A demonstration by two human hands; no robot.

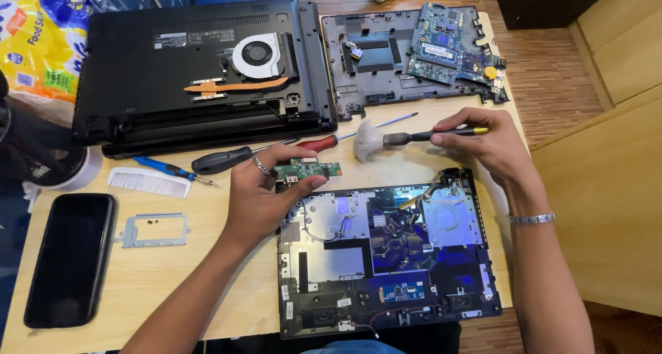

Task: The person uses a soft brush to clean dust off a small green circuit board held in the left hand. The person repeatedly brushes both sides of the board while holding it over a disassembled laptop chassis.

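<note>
My left hand point(265, 188) pinches a small green circuit board point(312, 168) by its left end, just above the opened laptop chassis point(386, 257). My right hand point(483, 143) holds a black-and-yellow handled brush point(414, 136). Its white bristles point(369, 141) sit close to the right end of the small board. A ring is on my left hand and a metal bracelet on my right wrist.
An overturned black laptop with exposed fan point(256, 54) lies at the back. A plastic cover with a blue-green motherboard point(452, 43) sits back right. Screwdrivers point(227, 159), a white comb point(148, 182), a metal bracket point(155, 230) and a black phone point(71, 257) lie left.
</note>
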